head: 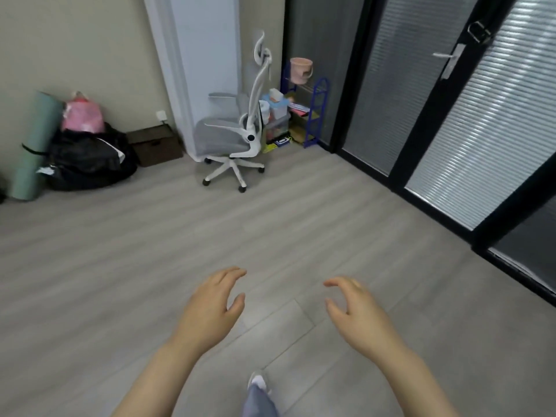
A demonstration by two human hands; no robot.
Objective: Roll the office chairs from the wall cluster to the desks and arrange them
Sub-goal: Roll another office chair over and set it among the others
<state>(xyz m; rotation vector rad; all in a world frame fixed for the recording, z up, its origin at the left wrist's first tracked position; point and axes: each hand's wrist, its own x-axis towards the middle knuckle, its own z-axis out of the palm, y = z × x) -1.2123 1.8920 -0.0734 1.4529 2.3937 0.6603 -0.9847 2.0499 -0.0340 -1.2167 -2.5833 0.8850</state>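
Note:
One office chair [231, 132], white-framed with a grey mesh seat, tall back and headrest, stands on its castors by the far wall, its seat facing left toward a white pillar. My left hand [212, 308] and my right hand [356, 310] hover low in front of me over the bare floor, well short of the chair. Both hands have relaxed, slightly curved fingers and hold nothing. No desk is in view.
A blue wire rack [314, 115] with boxes and a pink bucket [301, 70] stands right of the chair. Black bags [90, 161], a pink bag, a rolled green mat [37, 142] and a brown box [156, 145] line the left wall. Glass doors [451, 115] with blinds run along the right.

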